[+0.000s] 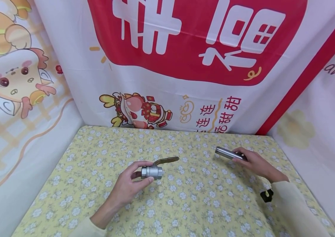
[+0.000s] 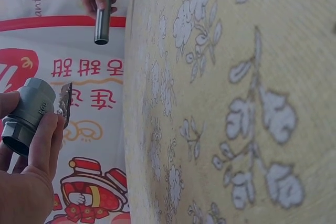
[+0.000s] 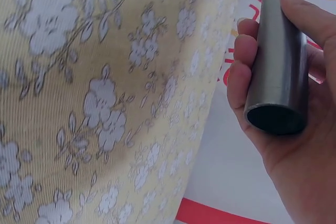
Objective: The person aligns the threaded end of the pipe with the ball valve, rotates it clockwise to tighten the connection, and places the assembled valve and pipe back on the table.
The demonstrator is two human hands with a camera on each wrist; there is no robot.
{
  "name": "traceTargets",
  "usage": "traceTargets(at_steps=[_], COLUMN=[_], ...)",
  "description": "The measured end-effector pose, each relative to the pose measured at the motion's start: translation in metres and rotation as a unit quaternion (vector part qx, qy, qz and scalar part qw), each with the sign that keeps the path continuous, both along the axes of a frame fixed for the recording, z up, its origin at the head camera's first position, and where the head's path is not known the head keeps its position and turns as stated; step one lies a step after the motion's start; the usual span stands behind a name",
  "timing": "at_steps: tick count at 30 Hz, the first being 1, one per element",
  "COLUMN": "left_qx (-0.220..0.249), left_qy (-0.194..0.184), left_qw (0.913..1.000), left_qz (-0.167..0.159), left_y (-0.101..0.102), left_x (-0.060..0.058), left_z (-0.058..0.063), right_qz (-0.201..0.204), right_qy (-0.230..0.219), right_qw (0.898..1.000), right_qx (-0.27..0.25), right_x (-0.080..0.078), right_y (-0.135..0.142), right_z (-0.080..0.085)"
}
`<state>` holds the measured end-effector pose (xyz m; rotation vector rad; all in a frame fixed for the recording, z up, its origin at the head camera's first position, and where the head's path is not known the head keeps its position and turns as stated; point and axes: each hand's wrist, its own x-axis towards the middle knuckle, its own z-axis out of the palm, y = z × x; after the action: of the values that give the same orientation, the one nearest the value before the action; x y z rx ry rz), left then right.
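Note:
In the head view my left hand grips a silver ball valve by its body, thumb on the near side and fingers behind. The valve's brownish lever handle points right. One threaded-type open end of the valve body faces the left wrist camera. Farther right, my right hand holds a short metal pipe, its free end pointing left. The right wrist view shows the fingers wrapped round the pipe, with its hollow end near the palm. Valve and pipe are well apart, both held above the table.
A yellow flowered cloth covers the table. Behind it hangs a white and red printed curtain, with more printed cloth on the left side. A small black object sits by the right sleeve.

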<state>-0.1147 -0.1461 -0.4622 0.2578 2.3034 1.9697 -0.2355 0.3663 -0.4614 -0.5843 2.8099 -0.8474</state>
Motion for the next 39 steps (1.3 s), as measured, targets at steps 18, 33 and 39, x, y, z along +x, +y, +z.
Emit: traceTargets(at_steps=[18, 33, 39], left_qx=[-0.027, -0.045, -0.034], left_qy=[0.052, 0.055, 0.023], left_qw=[0.9982, 0.9974, 0.9989], left_qz=[0.006, 0.014, 0.023], left_y=[-0.001, 0.001, 0.002], left_x=[-0.001, -0.002, -0.003], left_z=[-0.003, 0.001, 0.004], right_qz=[-0.006, 0.043, 0.043], right_qy=[-0.058, -0.076, -0.083], right_qw=[0.996, 0.989, 0.988], right_qx=[-0.061, -0.12, -0.126], right_x=[0.009, 0.016, 0.021], right_y=[-0.013, -0.017, -0.021], right_z=[0.008, 0.006, 0.008])
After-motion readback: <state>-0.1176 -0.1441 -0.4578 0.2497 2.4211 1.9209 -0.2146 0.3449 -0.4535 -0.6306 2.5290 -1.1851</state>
